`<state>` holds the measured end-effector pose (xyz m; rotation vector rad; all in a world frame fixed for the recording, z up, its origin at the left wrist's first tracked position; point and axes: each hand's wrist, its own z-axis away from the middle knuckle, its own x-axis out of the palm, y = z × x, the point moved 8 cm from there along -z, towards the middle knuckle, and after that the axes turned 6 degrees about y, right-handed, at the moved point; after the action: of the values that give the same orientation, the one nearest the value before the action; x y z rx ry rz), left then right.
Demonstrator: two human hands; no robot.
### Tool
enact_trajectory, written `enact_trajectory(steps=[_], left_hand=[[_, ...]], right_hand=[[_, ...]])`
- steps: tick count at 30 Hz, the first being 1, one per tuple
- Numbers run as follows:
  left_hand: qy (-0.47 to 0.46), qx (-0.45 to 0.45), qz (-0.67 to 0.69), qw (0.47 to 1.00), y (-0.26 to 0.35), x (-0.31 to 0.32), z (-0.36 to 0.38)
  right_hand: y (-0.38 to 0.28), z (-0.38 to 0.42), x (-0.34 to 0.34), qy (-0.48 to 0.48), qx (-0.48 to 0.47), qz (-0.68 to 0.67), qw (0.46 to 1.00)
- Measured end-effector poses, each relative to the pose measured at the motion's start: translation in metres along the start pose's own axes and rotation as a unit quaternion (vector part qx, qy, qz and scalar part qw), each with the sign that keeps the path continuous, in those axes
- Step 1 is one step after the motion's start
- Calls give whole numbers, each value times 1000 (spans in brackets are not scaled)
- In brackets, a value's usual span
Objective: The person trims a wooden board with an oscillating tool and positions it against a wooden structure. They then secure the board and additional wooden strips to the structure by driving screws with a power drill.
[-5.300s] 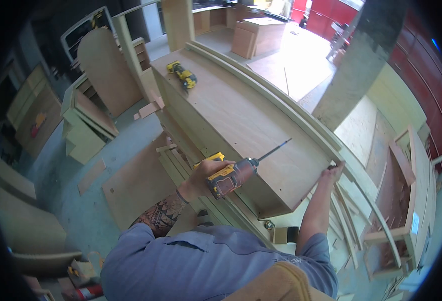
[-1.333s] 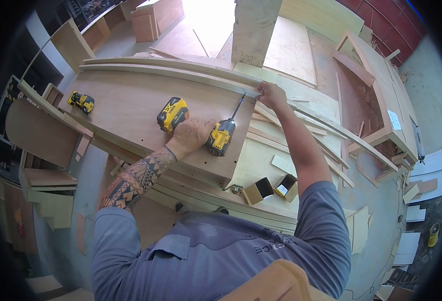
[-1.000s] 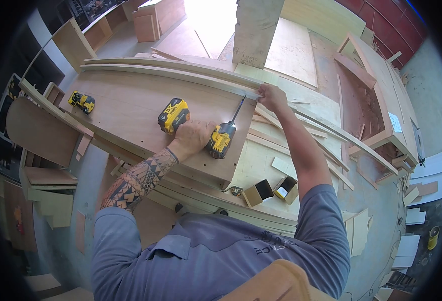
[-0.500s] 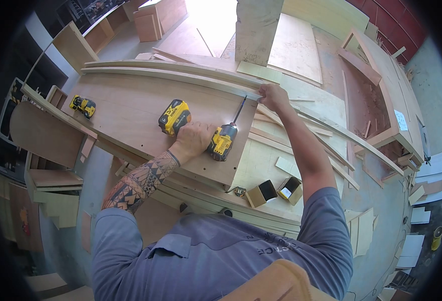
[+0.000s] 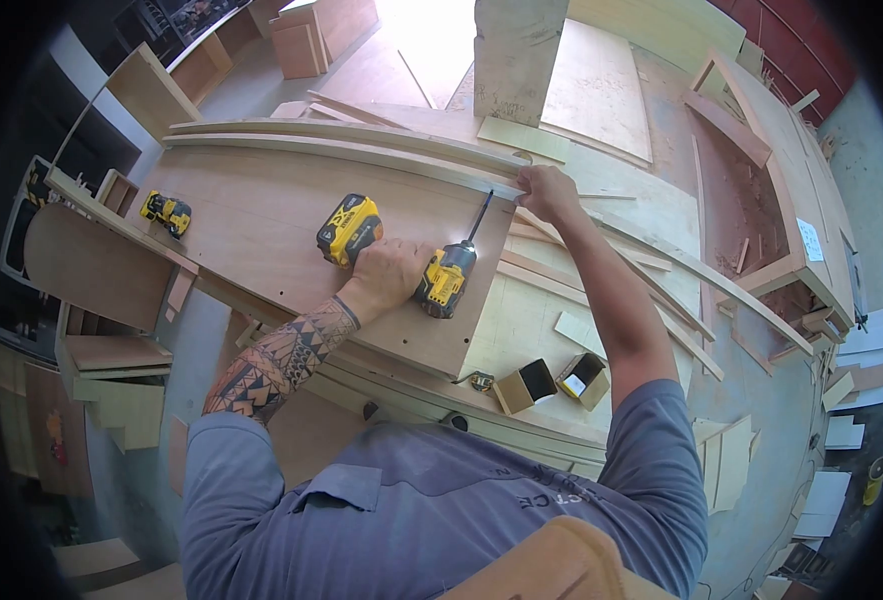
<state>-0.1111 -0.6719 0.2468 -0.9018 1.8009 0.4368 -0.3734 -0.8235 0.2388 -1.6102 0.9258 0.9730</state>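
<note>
In the head view, my left hand [image 5: 393, 272] wraps around the handle of a yellow and black cordless impact driver [image 5: 447, 280]. Its work light glows, and a long bit [image 5: 481, 215] points away from me, its tip at the long edge strip [image 5: 361, 155] near that strip's right end. My right hand [image 5: 548, 194] is closed on the strip's end at the panel corner; the fingertips are partly hidden. Beneath the driver lies a broad brown wood panel [image 5: 251, 220], with a few small dark holes along its near edge.
A second yellow and black power tool [image 5: 166, 212] lies at the panel's left end. Two small open boxes [image 5: 524, 387] and a tape measure [image 5: 480, 381] sit at the near right. Loose wood strips [image 5: 651, 300] spread to the right, beside a wooden frame [image 5: 761, 200]. An upright board [image 5: 516, 60] stands beyond.
The view has shifted slightly. Both hands stay in nearly the same place, the left on the impact driver and the right at the strip's end.
</note>
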Motion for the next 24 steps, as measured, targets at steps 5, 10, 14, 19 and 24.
enact_trajectory(steps=[5,10,14,19,24], left_hand=[[-6,7,-10,1000,-1,3,-3],[-14,3,-17,1000,-1,5,-4],[-5,4,-3,1000,-3,4,-4],[-11,-12,-1,1000,-6,4,-6],[5,0,17,1000,-8,13,-3]], right_hand=[[0,0,2,-4,-2,-9,1000],[-1,0,3,2,-7,-2,1000],[-3,1,2,10,-12,-4,1000],[2,0,5,37,-16,0,999],[9,-5,9,19,-2,4,1000]])
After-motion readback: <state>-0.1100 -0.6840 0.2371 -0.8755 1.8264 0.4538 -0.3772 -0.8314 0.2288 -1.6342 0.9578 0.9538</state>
